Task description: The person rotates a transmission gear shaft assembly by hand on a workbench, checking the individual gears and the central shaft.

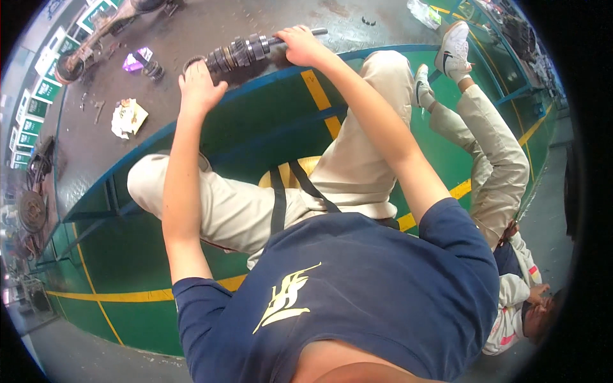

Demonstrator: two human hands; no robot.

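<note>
nearest the camera, a navy t-shirt (pixel 377 274) with a pale yellow print covers the seated worker's chest; beyond it, beige trousers (pixel 236 204) reach under the bench. both bare forearms extend to a geared shaft (pixel 239 53), which lies slantwise along the near edge of the dark metal workbench (pixel 211 19), its thin end to the right. whether it rests fully on the surface or is slightly raised cannot be told. right hand (pixel 299 46): fingers closed over the slim bare part of the shaft, just beside the gears, with the tip protruding past the hand. left hand (pixel 203 89): fingers over a ring-shaped part (pixel 192 60) at the opposite end, thumb spread wide; whether the fingertips close round it cannot be told.

the step in hand appears to be steadying or turning the shaft by its two ends. for good practice, keep the axis straight, let the right hand bear the thin end firmly, bring the left thumb in to oppose the fingers, and guard against loose rings sliding off or the shaft rolling over the near edge. a small gear piece (pixel 153 70) and crumpled paper (pixel 129 119) lie to the left, apart from the work.
</note>
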